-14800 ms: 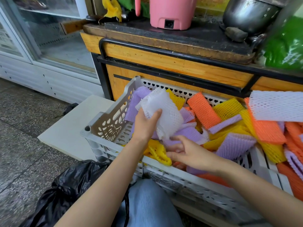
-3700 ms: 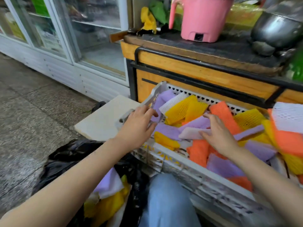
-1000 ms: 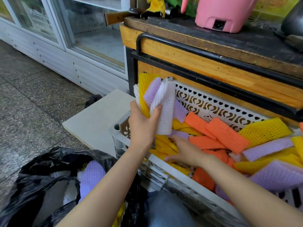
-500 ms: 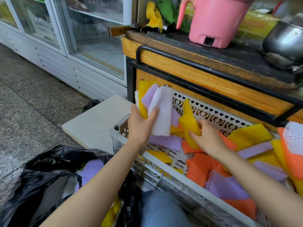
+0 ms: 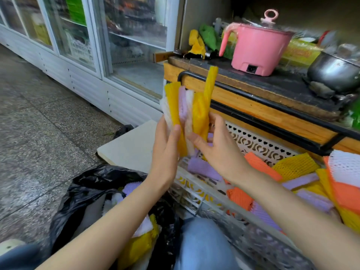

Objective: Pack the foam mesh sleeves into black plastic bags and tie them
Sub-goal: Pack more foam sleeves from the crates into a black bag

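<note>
My left hand (image 5: 165, 151) holds an upright stack of foam mesh sleeves (image 5: 183, 112), yellow, purple and white, above the left end of a white plastic crate (image 5: 192, 193). My right hand (image 5: 216, 151) presses a yellow sleeve (image 5: 202, 110) against the stack's right side, thumb on the front. More orange, yellow, purple and white sleeves (image 5: 292, 168) lie in the crate. An open black plastic bag (image 5: 89, 191) sits on the floor at lower left, with purple, white and yellow sleeves inside it.
A wooden counter (image 5: 253, 108) with a black rail stands behind the crate, carrying a pink electric pot (image 5: 257, 47) and a metal pot (image 5: 335, 73). Glass-door coolers (image 5: 93, 45) line the left. A pale board (image 5: 132, 147) lies under the crate. My knee (image 5: 200, 244) is at the bottom.
My right hand has lifted a yellow sleeve out of the crate and brought it against the stack in my left hand. The stack has turned edge-on towards me.
</note>
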`<state>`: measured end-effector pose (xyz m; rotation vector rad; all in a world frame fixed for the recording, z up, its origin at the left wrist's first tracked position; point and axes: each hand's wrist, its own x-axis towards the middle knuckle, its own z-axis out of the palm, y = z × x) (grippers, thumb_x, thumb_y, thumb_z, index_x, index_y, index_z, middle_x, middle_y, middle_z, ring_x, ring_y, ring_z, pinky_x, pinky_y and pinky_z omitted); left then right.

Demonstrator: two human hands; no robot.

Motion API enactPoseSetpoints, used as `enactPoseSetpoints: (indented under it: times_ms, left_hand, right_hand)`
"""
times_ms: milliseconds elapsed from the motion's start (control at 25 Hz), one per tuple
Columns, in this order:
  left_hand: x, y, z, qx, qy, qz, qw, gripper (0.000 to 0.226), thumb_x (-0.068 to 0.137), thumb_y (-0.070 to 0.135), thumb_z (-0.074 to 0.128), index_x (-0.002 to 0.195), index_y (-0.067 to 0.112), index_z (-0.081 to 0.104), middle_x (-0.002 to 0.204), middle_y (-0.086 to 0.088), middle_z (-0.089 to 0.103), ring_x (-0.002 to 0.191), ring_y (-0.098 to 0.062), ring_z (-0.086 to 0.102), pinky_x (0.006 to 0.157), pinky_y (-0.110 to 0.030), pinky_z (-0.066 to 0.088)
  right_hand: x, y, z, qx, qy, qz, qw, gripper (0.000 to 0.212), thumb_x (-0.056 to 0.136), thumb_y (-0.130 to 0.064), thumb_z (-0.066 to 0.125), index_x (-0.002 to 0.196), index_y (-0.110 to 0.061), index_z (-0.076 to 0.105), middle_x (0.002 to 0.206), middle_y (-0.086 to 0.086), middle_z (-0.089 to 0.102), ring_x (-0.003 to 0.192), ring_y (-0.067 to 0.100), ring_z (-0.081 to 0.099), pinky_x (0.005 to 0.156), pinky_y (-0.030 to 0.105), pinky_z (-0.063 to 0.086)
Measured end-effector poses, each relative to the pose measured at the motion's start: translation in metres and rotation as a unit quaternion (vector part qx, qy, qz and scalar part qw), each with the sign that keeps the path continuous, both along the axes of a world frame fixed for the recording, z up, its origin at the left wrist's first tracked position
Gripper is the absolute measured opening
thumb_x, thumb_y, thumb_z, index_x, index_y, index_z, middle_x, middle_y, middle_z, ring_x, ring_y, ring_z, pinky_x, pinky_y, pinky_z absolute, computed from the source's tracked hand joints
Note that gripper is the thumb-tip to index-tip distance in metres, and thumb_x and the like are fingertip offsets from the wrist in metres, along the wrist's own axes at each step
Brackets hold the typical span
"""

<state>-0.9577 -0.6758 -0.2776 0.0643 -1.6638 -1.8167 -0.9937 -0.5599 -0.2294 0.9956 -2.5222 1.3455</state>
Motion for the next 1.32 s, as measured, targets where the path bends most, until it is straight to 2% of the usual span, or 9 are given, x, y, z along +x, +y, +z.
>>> enactPoseSetpoints:
  times_ms: [120, 280, 400, 560, 800, 920, 1040, 1200, 1320]
  left_hand:
    - [0.038, -0.024, 0.0, -0.069, 0.018, 0.025, 0.997, 0.049, 0.091, 0.048, 0.032, 0.133, 0.027, 0.044, 0.134, 0.005, 0.048, 0.13, -0.009, 0.041, 0.111, -0.039, 0.031]
    - [0.087, -0.048, -0.017, -0.181, 0.013, 0.093, 0.979, 0.035, 0.093, 0.04, 0.027, 0.127, 0.039, 0.035, 0.127, 0.02, 0.039, 0.123, 0.01, 0.036, 0.109, -0.019, 0.028]
    - [0.109, -0.076, -0.042, -0.207, -0.028, 0.089, 0.974, 0.039, 0.09, 0.036, 0.039, 0.128, 0.043, 0.035, 0.124, 0.03, 0.039, 0.121, 0.001, 0.042, 0.102, -0.025, 0.037]
    - [0.138, -0.095, -0.09, -0.183, -0.176, 0.053, 0.966, 0.036, 0.089, 0.019, 0.058, 0.121, 0.029, 0.043, 0.116, 0.014, 0.053, 0.113, -0.003, 0.051, 0.098, -0.023, 0.04]
    - [0.174, -0.084, -0.123, -0.351, -0.411, -0.009, 0.841, 0.047, 0.08, 0.044, 0.065, 0.124, 0.032, 0.051, 0.117, 0.008, 0.063, 0.116, -0.016, 0.055, 0.096, -0.032, 0.04]
    - [0.179, -0.101, -0.11, -0.278, -0.303, 0.105, 0.906, 0.016, 0.078, 0.024, 0.068, 0.093, 0.028, 0.066, 0.087, 0.011, 0.068, 0.091, -0.008, 0.063, 0.081, -0.024, 0.045]
    - [0.185, -0.123, -0.091, -0.181, -0.249, 0.209, 0.928, 0.024, 0.076, 0.001, 0.064, 0.084, 0.023, 0.062, 0.078, 0.02, 0.061, 0.078, 0.013, 0.056, 0.073, 0.0, 0.034]
    - [0.198, -0.142, -0.084, -0.099, -0.261, 0.271, 0.921, 0.03, 0.079, 0.0, 0.059, 0.079, 0.03, 0.058, 0.081, 0.007, 0.064, 0.079, -0.002, 0.057, 0.07, -0.008, 0.038]
    - [0.209, -0.151, -0.088, -0.067, -0.265, 0.272, 0.923, 0.03, 0.083, 0.004, 0.06, 0.075, 0.033, 0.055, 0.076, 0.011, 0.063, 0.071, 0.005, 0.056, 0.066, -0.012, 0.04]
  right_hand:
    - [0.018, -0.023, 0.006, -0.006, -0.048, 0.02, 0.999, 0.102, 0.057, -0.067, 0.056, 0.138, -0.013, 0.027, 0.13, -0.007, 0.047, 0.117, 0.006, 0.047, 0.094, 0.023, 0.04]
    - [0.04, -0.073, -0.015, -0.071, -0.093, -0.002, 0.993, 0.099, 0.053, -0.067, 0.075, 0.127, -0.012, 0.039, 0.124, -0.004, 0.055, 0.118, 0.009, 0.052, 0.097, 0.029, 0.043]
    - [0.056, -0.098, -0.03, -0.038, -0.109, -0.029, 0.993, 0.072, 0.068, -0.042, 0.079, 0.121, -0.015, 0.04, 0.111, -0.009, 0.052, 0.108, 0.008, 0.051, 0.089, 0.027, 0.043]
    - [0.056, -0.104, -0.047, -0.032, -0.12, -0.036, 0.992, 0.069, 0.071, -0.038, 0.077, 0.125, -0.015, 0.04, 0.118, -0.004, 0.054, 0.112, 0.014, 0.052, 0.09, 0.031, 0.043]
    - [0.063, -0.107, -0.058, -0.019, -0.173, -0.027, 0.984, 0.057, 0.078, -0.036, 0.073, 0.123, -0.021, 0.041, 0.11, -0.013, 0.053, 0.1, 0.006, 0.05, 0.079, 0.022, 0.041]
    - [0.069, -0.111, -0.054, -0.041, -0.174, -0.001, 0.984, 0.055, 0.075, -0.041, 0.073, 0.121, -0.026, 0.047, 0.111, -0.014, 0.059, 0.102, 0.007, 0.056, 0.085, 0.025, 0.046]
    - [0.082, -0.118, -0.052, -0.035, -0.213, 0.096, 0.972, 0.056, 0.065, -0.051, 0.072, 0.113, -0.031, 0.053, 0.112, -0.013, 0.064, 0.104, 0.006, 0.061, 0.087, 0.026, 0.05]
    - [0.08, -0.121, -0.073, -0.001, -0.267, 0.156, 0.951, 0.047, 0.074, -0.03, 0.071, 0.117, -0.019, 0.054, 0.107, -0.015, 0.065, 0.096, -0.003, 0.063, 0.081, 0.016, 0.05]
    - [0.055, -0.119, -0.093, 0.09, -0.209, 0.073, 0.971, 0.047, 0.074, -0.032, 0.076, 0.112, -0.018, 0.052, 0.104, -0.009, 0.062, 0.097, 0.009, 0.061, 0.081, 0.028, 0.051]
